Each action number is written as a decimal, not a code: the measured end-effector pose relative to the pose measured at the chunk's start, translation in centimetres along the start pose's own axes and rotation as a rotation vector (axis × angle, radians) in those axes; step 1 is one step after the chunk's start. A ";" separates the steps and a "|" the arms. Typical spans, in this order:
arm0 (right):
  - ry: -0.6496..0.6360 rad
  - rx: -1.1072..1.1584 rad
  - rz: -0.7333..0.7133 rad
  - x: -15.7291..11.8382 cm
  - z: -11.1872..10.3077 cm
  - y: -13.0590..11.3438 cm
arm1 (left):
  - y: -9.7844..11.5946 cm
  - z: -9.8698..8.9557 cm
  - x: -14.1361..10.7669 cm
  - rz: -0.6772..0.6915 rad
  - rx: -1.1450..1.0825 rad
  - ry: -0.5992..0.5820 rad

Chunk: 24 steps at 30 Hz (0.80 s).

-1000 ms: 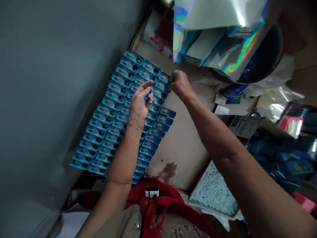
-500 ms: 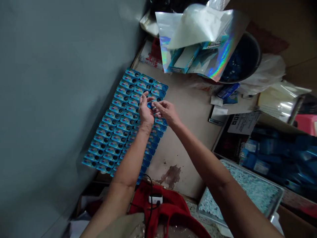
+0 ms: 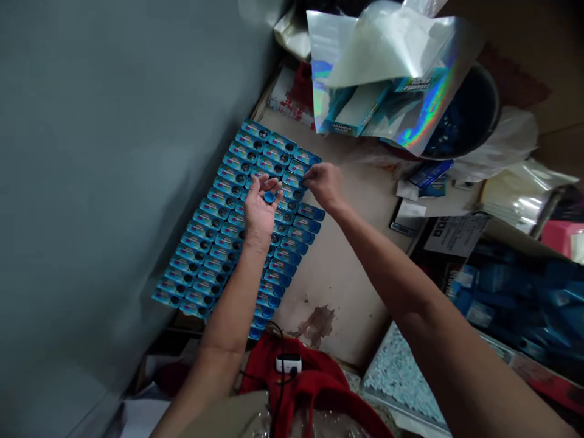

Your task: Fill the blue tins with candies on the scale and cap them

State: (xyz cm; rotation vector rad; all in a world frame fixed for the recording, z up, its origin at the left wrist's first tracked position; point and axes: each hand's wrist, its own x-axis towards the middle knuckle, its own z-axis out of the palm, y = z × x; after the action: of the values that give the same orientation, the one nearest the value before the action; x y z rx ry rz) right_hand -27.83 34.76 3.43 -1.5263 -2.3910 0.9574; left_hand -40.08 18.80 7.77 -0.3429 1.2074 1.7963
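Rows of small blue cases [image 3: 210,210], each with a round hole or disc at one end, lie side by side on the table. Above them my left hand [image 3: 260,210] is palm up, fingers loosely curled, with a small round blue cap [image 3: 269,196] resting in it. My right hand [image 3: 325,184] is closed at the right edge of the rows, its fingertips pinched at the end of one case. Whatever those fingertips hold is too small to make out.
Beyond the rows stand a shiny foil bag [image 3: 387,55] with blue boxes and a dark bucket [image 3: 490,109]. A carton of blue packets [image 3: 515,280] and a tray of pale blue pellets [image 3: 401,371] are at the right. A grey wall [image 3: 100,152] rises at the left.
My hands have moved apart. The right one went right and up to the edge of the rows; the left shifted slightly left and opened, showing the blue cap. The view has shifted a little.
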 end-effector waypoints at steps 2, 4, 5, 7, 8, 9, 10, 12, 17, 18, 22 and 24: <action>-0.007 -0.085 0.014 1.8 0.6 0.1 | -0.1 -0.2 0.0 -0.010 0.024 -0.036; -0.042 -0.112 0.029 3.3 0.8 0.2 | -0.5 -0.2 0.2 -0.011 0.021 -0.070; -0.061 -0.123 0.048 3.8 0.7 0.3 | -0.7 -0.2 0.3 -0.016 0.011 -0.081; -0.088 -0.161 0.073 4.3 0.1 0.0 | -1.0 -0.1 0.5 -0.034 -0.019 -0.087; -0.094 -0.181 0.067 4.1 -0.2 -0.3 | -1.0 0.0 0.5 -0.048 -0.030 -0.080; -0.096 -0.195 0.047 3.5 -0.5 -0.8 | -1.0 0.1 0.5 -0.063 -0.033 -0.065; -0.095 -0.198 0.012 2.6 -0.7 -1.4 | -0.8 0.2 0.5 -0.077 -0.026 -0.046; -0.079 -0.154 -0.093 -0.3 -0.7 -2.7 | -0.6 0.3 0.3 -0.098 0.009 -0.014; -0.149 0.182 -0.383 -7.7 1.2 -5.1 | -0.8 0.5 -0.3 -0.132 0.067 -0.052; -0.171 0.223 -0.369 -8.3 1.5 -5.1 | -1.0 0.7 -0.4 -0.141 0.064 -0.067; -0.108 0.170 -0.090 -7.2 0.6 -3.7 | -1.0 1.3 0.2 -0.088 0.049 -0.074; -0.089 0.104 0.003 -5.5 -0.1 -3.0 | -0.3 1.1 0.8 -0.002 0.062 -0.022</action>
State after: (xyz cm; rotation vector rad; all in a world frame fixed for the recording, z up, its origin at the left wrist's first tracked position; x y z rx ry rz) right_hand -27.50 29.29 6.45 -1.4806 -2.3565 1.1543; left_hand -40.01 20.14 7.58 -0.2878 1.2443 1.7525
